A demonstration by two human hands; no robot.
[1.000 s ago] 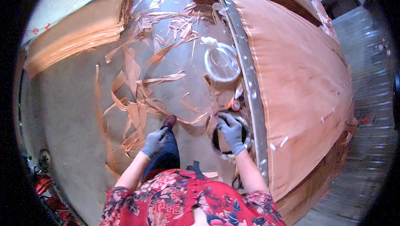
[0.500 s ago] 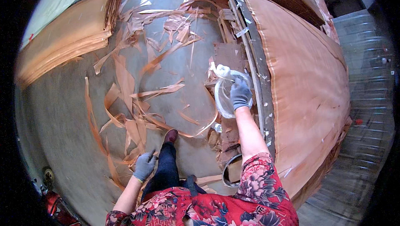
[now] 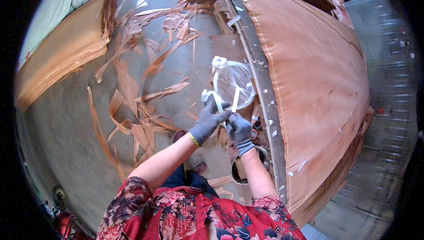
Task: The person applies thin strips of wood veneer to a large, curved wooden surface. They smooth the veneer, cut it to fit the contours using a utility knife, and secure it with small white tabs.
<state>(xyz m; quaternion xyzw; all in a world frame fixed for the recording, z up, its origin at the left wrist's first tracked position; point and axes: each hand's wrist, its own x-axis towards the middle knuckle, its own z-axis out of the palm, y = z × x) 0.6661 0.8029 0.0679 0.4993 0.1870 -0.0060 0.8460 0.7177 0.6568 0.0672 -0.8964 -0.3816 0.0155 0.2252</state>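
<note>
My left hand [image 3: 206, 123], in a grey glove, is closed on a narrow white strip [image 3: 217, 98] that curls over near its fingertips. Beside it, fingers almost touching, my right hand [image 3: 241, 130] pinches a pale strip [image 3: 236, 100] that sticks up. I cannot tell whether the two are one piece. Just beyond both hands sits a round bundle in clear plastic [image 3: 238, 81], its white gathered knot [image 3: 219, 62] at the far left. A dark-rimmed bucket [image 3: 234, 176] stands by my right forearm, partly hidden.
A tall stack of reddish-brown veneer sheets [image 3: 313, 76] with a grey edge board [image 3: 260, 67] lies to the right. Torn veneer strips [image 3: 128, 76] litter the floor on the left. Another veneer stack [image 3: 66, 45] stands far left. Part of a red vehicle [image 3: 65, 222] shows at lower left.
My right hand has drawn back from the plastic-wrapped bundle toward me. The left hand has risen from beside my leg to meet it, and white strips now show at the fingers.
</note>
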